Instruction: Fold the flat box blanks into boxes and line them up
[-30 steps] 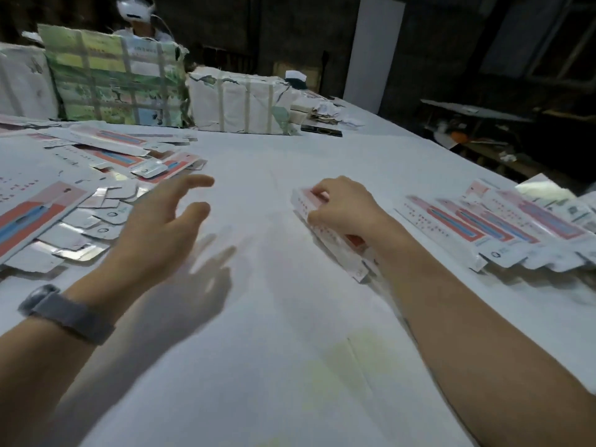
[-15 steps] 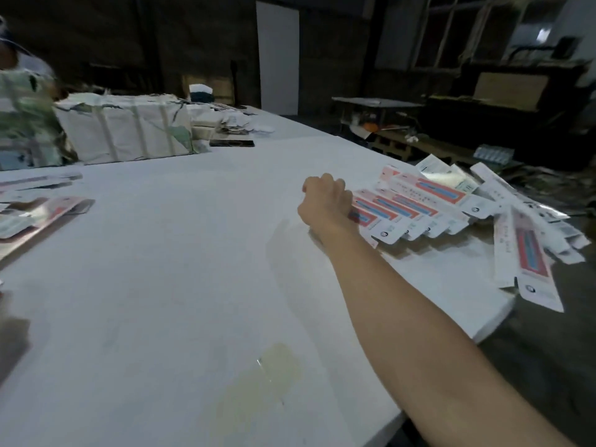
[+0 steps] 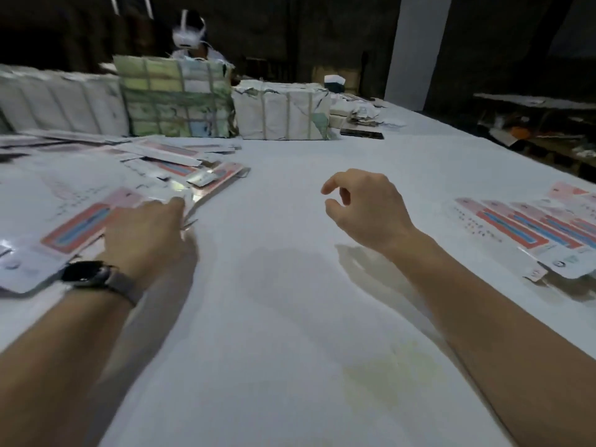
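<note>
Left of the bare white surface [image 3: 290, 317], my left hand [image 3: 145, 233] lies on the loose pile of flat box blanks [image 3: 80, 221]; fingers hidden, so I cannot tell if it pinches one. Right hand [image 3: 364, 211] hovers over the surface, fingers loosely curled, holding nothing. Row of lined-up boxes [image 3: 532, 233] sits right of it. Risk: overlapping glossy blanks, I could drag up two or scatter the pile.
</note>
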Action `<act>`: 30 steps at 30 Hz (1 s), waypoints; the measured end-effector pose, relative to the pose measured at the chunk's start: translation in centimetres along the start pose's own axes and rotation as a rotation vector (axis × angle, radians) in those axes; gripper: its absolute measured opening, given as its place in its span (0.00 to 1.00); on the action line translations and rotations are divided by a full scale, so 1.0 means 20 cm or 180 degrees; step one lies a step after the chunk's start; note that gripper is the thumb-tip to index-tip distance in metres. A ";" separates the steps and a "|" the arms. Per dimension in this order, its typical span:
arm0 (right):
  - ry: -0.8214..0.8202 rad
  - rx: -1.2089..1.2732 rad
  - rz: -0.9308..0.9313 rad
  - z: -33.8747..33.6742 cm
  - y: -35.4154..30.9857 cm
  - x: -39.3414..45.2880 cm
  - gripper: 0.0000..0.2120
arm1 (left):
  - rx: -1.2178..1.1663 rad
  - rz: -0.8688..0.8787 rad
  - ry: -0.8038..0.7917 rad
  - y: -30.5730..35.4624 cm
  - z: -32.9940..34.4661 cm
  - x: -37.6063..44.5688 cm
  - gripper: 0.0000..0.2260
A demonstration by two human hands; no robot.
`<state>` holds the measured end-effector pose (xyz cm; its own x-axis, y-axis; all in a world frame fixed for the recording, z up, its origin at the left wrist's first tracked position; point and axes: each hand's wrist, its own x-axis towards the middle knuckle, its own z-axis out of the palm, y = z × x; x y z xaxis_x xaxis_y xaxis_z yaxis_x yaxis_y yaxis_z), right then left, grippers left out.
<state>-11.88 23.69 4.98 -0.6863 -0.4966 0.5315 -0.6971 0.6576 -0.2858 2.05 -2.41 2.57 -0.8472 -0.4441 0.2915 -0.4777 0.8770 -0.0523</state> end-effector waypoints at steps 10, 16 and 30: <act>0.0065 0.0226 -0.0503 0.12 -0.18 -0.06 0.08 | -0.0467 0.0563 0.1193 0.23 -0.10 -0.07 0.17; 0.0232 0.0403 -0.0509 0.13 -0.22 -0.07 0.08 | -0.2371 0.0992 0.2010 0.27 -0.24 -0.11 0.20; 0.0257 0.2626 -0.0128 0.07 -0.30 -0.06 0.11 | -0.5012 0.0396 0.0045 0.43 -0.14 -0.17 0.35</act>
<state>-7.17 19.66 4.87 -0.6626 -0.4479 0.6003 -0.6706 -0.0022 -0.7418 1.55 7.11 3.70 -0.8547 -0.3638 0.3702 0.3100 0.2143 0.9263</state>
